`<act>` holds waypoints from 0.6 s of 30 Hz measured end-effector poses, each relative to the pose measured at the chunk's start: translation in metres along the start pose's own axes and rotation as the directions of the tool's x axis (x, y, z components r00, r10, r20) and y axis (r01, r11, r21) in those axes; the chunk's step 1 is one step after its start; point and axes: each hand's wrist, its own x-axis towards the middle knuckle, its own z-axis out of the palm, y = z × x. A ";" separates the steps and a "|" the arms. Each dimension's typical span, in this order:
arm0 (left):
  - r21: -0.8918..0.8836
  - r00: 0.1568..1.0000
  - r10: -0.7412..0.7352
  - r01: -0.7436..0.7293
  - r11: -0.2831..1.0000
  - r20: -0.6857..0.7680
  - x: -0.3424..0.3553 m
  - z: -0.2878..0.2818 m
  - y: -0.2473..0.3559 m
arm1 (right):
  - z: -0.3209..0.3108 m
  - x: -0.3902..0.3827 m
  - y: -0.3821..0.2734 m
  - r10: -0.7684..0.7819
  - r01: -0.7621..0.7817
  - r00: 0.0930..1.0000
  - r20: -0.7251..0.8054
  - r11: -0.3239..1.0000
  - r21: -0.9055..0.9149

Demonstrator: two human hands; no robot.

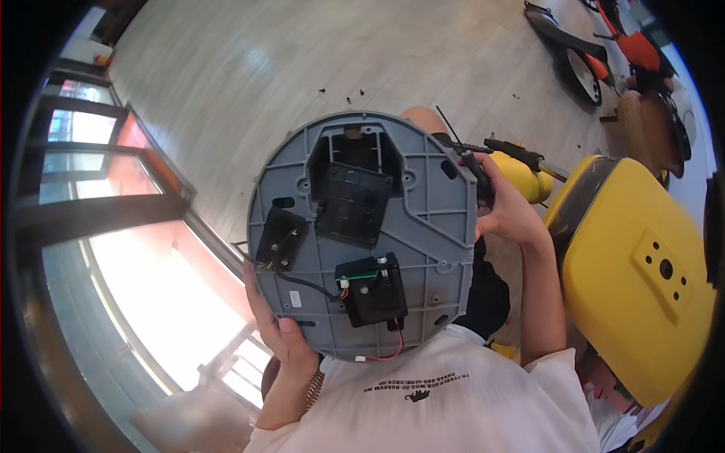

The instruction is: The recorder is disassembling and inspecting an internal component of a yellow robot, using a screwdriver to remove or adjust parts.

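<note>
A grey round ribbed plastic housing point(430, 196) is held up in front of my chest, its inner side facing me. My left hand point(285, 343) grips its lower left rim, thumb on the near face and the other fingers hidden behind. At the right rim, my right hand point(507, 208) is closed round a black-handled screwdriver point(476, 177), its thin shaft pointing up and left. Inside the housing lie a loose-looking tilted black plate point(353, 205), a small black box point(281, 240) with a cable, and a black module point(370, 291) with a green circuit board and a red-black wire.
Several small dark screws point(349, 100) lie on the wood-look floor point(302, 53) ahead. To the right are a large yellow padded piece point(634, 272) and a yellow rounded part point(525, 175). A brown woven chair point(642, 128) stands farther back. Framed glass doors point(113, 204) run along the left.
</note>
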 end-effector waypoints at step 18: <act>0.418 0.761 0.615 -0.499 0.759 -0.209 0.014 -0.040 0.021 | 0.048 -0.045 -0.049 -0.361 0.146 0.612 -0.703 0.926 -0.349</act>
